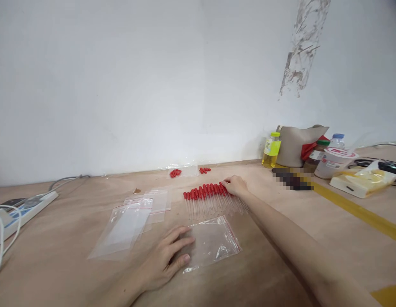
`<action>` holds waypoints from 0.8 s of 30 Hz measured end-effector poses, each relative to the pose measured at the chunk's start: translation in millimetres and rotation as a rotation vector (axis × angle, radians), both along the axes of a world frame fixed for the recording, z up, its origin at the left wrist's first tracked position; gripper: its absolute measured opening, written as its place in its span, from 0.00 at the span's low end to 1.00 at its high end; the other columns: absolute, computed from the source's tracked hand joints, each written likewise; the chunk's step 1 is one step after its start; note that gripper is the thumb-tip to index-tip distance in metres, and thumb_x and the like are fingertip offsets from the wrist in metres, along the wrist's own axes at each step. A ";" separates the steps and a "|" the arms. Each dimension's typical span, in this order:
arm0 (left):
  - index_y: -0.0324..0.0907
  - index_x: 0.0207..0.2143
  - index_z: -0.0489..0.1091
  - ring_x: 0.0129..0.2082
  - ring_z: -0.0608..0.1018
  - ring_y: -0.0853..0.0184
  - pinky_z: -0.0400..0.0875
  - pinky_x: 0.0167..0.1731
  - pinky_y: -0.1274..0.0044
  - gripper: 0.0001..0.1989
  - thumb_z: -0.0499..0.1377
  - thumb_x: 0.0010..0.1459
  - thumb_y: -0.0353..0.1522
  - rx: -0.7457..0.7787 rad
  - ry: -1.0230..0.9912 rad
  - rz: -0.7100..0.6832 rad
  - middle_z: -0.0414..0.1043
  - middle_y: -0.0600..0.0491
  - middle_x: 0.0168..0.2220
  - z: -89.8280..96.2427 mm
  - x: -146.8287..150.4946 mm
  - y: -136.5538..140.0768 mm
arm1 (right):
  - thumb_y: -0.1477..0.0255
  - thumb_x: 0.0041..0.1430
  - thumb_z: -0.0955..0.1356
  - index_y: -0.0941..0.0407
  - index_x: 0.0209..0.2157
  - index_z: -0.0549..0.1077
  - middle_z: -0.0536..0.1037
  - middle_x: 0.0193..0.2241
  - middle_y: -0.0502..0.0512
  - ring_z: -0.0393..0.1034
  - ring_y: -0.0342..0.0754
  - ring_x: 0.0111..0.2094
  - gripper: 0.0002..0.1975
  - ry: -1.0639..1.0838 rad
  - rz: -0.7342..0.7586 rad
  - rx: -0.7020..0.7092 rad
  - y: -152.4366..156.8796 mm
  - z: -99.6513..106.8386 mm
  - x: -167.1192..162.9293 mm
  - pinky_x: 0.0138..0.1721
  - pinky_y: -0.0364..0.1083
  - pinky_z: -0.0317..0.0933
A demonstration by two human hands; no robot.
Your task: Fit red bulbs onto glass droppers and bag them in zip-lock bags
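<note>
Several glass droppers with red rubber bulbs (pixel 204 192) lie side by side in a row, bulbs toward the wall and clear tubes toward me. My right hand (pixel 236 186) is at the right end of the row, its fingers closed around a red bulb there; part of that dropper is hidden by the hand. A clear zip bag (pixel 214 243) lies flat in front of the row, its red-lined edge on the right. At the bag's left edge my left hand (pixel 172 251) rests with fingers apart, holding nothing. More zip bags (pixel 127 226) overlap to the left.
Loose red bulbs (pixel 175 173) lie near the wall by clear plastic. A white power strip (pixel 34 213) with cables is at far left. On the right stand a yellow bottle (pixel 271 150), a grey bag (pixel 290 147), a lidded tub (pixel 334 163) and a yellow-white pack (pixel 364 179).
</note>
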State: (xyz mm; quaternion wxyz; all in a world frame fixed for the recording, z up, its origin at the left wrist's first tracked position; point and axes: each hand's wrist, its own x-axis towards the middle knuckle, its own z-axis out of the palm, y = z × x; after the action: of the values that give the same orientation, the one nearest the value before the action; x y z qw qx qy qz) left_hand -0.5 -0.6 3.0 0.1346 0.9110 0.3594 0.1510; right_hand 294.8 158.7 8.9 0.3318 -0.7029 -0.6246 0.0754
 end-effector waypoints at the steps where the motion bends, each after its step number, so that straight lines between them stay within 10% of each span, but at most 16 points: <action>1: 0.48 0.52 0.61 0.56 0.59 0.60 0.56 0.54 0.67 0.18 0.48 0.60 0.39 0.005 -0.001 0.002 0.55 0.51 0.57 0.4 -0.3 -0.2 | 0.64 0.47 0.66 0.54 0.27 0.76 0.75 0.34 0.57 0.66 0.54 0.40 0.10 0.017 0.006 -0.008 2.1 -1.1 -0.5 0.39 0.49 0.56; 9: 0.50 0.54 0.57 0.54 0.62 0.60 0.50 0.56 0.62 0.22 0.51 0.57 0.41 0.001 0.025 -0.043 0.60 0.52 0.54 5.0 -4.1 1.1 | 0.65 0.57 0.58 0.57 0.30 0.65 0.75 0.26 0.53 0.66 0.41 0.22 0.12 0.284 0.160 0.041 -23.2 24.0 22.1 0.24 0.41 0.59; 14: 0.49 0.55 0.56 0.55 0.61 0.60 0.48 0.56 0.61 0.23 0.52 0.57 0.40 -0.010 0.034 -0.061 0.59 0.51 0.55 5.1 -4.7 2.3 | 0.55 0.52 0.61 0.54 0.27 0.58 0.70 0.20 0.48 0.63 0.40 0.17 0.17 0.768 0.229 0.191 -74.6 0.2 39.1 0.20 0.41 0.58; 24: 0.49 0.57 0.53 0.56 0.60 0.59 0.49 0.56 0.61 0.26 0.52 0.56 0.41 -0.003 0.011 -0.048 0.58 0.52 0.56 -0.6 -5.6 3.2 | 0.58 0.47 0.68 0.56 0.27 0.62 0.73 0.26 0.54 0.70 0.45 0.27 0.16 1.193 0.416 -0.186 -129.8 -38.6 16.9 0.32 0.47 0.65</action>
State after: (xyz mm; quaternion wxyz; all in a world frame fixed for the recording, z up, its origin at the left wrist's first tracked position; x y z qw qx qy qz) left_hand -6.1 2.6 2.4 0.1377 0.9200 0.3383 0.1419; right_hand 311.6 28.9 -29.7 0.5386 -0.4298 -0.4466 0.5707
